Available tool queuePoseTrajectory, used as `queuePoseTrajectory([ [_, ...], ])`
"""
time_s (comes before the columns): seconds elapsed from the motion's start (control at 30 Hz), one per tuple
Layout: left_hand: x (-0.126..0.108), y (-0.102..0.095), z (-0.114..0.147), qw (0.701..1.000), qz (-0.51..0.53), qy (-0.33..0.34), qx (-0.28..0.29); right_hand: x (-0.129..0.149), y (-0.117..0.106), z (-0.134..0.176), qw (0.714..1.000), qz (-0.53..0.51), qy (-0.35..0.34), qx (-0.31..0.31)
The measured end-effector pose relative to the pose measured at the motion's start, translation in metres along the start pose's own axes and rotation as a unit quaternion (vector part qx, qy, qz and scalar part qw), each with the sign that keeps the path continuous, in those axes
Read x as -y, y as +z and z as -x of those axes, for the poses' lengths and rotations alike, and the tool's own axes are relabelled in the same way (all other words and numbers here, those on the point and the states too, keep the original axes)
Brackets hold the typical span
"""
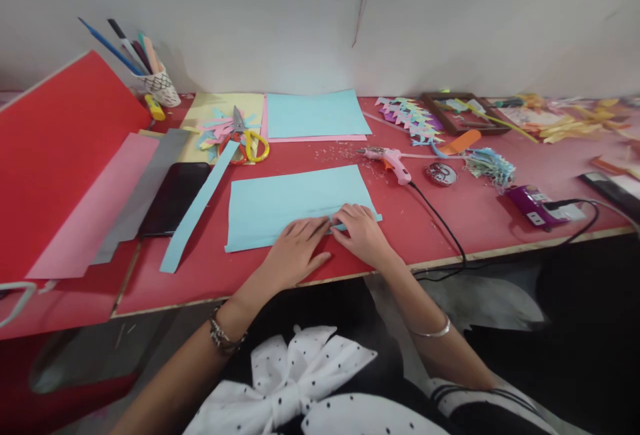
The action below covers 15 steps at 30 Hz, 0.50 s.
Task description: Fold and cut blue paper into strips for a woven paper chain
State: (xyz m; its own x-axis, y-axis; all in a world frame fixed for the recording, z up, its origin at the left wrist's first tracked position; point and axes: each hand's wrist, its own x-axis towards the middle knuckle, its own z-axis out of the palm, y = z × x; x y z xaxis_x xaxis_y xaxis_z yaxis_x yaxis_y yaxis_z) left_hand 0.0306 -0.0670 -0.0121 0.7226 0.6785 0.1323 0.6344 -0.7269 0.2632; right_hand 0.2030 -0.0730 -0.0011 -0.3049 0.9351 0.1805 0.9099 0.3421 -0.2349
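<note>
A light blue paper sheet [295, 195] lies on the red table in front of me, its near edge folded in a narrow strip. My left hand [297, 252] rests on that folded edge, fingers stretched out and thumb apart on the tabletop. Beside it, my right hand [364, 235] bends its fingers over the fold, with a bit of blue paper showing between thumb and forefinger. The two hands' fingertips almost meet. To the left, a cut light blue paper strip [200, 208] lies partly over a black phone [175, 198].
Scissors [240, 135] with yellow and red handles lie on paper scraps. A pink glue gun [393, 162] trails a black cable to a purple socket box [533, 207]. More blue sheets [315, 115], a pen cup [161, 85] and a brown tray [463, 115] stand near the wall.
</note>
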Motion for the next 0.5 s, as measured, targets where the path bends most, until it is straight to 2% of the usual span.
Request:
queuePoseTrajectory([
  [0.17,0.018,-0.006,0.006,0.993,0.062,-0.083,-0.061,0.000,0.005,0.000,0.999,-0.004,0.025,-0.029],
  [0.37,0.021,-0.006,0.004,0.989,0.071,-0.111,-0.067,0.012,0.007,-0.003,1.000,-0.010,0.018,-0.022],
  [0.5,0.024,-0.007,0.007,0.988,0.088,-0.106,-0.070,0.004,0.006,0.000,0.999,-0.044,0.003,-0.013],
])
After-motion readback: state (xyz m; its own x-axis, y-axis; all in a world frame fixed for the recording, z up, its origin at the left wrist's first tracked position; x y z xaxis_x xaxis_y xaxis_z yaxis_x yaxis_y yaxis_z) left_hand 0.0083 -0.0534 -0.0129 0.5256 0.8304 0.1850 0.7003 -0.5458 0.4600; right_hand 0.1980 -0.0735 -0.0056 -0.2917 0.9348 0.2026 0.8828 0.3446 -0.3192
